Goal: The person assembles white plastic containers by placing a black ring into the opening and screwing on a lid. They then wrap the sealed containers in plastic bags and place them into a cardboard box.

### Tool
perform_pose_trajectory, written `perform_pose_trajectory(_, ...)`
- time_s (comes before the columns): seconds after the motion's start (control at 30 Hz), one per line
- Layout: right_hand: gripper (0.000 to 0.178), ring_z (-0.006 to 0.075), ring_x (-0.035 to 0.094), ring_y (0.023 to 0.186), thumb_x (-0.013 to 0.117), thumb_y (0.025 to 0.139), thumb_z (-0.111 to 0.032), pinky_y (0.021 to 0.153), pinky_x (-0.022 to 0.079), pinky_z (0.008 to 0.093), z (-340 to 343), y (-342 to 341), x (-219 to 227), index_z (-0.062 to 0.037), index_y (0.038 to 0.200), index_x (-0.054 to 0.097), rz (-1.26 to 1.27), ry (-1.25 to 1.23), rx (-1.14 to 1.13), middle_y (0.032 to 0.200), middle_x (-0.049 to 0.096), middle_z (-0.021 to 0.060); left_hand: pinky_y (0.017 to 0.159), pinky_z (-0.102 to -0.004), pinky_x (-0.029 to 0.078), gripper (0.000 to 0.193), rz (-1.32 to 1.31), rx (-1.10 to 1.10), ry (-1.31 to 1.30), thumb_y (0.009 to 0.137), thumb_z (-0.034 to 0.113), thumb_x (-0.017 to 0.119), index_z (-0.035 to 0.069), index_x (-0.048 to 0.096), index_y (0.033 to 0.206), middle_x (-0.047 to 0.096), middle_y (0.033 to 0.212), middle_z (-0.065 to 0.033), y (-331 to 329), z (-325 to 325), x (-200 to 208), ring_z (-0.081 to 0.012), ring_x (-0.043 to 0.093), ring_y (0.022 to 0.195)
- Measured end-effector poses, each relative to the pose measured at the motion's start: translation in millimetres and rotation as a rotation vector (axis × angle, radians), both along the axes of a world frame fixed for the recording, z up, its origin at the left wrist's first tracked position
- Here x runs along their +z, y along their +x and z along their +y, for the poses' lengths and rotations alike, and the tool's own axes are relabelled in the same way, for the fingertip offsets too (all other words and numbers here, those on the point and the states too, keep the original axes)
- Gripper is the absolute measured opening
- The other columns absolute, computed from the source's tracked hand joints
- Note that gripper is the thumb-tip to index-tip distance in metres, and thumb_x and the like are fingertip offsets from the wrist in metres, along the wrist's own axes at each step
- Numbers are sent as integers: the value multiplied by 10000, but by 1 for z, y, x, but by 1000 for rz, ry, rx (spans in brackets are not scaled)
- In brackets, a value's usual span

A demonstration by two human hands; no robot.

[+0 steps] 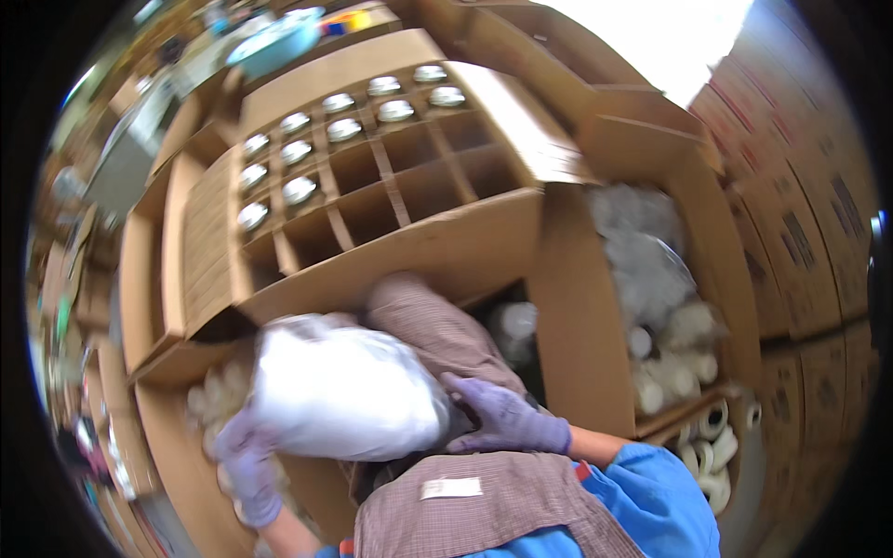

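A large white rounded bundle [349, 391], blurred by motion, lies across my lap; it looks wrapped in plastic, and its contents cannot be made out. My left hand [249, 465], in a pale purple glove, grips its left end, with some fingers hidden behind it. Just past its right end is my right hand [507, 418], gloved the same way, with fingers stretched and apart. Whether the right fingertips touch the bundle is unclear. Beyond my knees a divided cardboard box [400, 246] holds several silver-lidded jars [344, 129] in its far rows, and its nearer compartments show dark.
An open carton [581, 316] to the right holds clear plastic bags [642, 242] and pale containers [665, 381]. White rolls [716, 465] sit below it. Small pale items [209, 400] fill a carton at left. Stacked cartons [800, 232] line the far right. A light-blue basin [277, 42] stands far back.
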State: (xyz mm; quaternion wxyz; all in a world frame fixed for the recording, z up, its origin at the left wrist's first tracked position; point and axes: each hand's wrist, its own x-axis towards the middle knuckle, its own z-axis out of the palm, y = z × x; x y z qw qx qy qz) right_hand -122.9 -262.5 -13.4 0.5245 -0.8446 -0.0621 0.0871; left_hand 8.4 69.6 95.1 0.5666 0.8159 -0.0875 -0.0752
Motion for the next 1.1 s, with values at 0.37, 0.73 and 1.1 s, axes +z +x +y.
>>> perform_pose_trajectory(0.37, 167, 113, 629, 703, 595, 947, -168, 617, 528, 239, -103, -40, -35, -23, 1005, 655, 161, 1132, -831, 868, 673, 73, 956, -329, 412, 390, -227, 97, -343, 993, 323, 572, -25, 587, 1169, 600, 1157, -74, 53, -32, -82, -169, 532, 1061)
perform_pose_trajectory(0.73, 361, 311, 600, 1117, 458, 950, -157, 1013, 435, 425, -422, -231, -259, -26, 1261, 585, 603, -1654, -947, 1266, 611, 123, 932, -334, 429, 464, -297, 58, -165, 925, 347, 669, -87, 637, 1087, 639, 1074, -102, 35, -47, -12, -205, 572, 1010)
perform_pose_trajectory(1.1, 354, 333, 631, 1078, 565, 860, -136, 896, 524, 418, -411, -119, -76, -46, 1200, 601, 627, -1330, -1060, 1100, 667, 176, 664, -361, 516, 268, -546, -475, 370, 811, 305, 745, 47, 683, 774, 678, 718, -70, 9, -85, 65, -242, 663, 677)
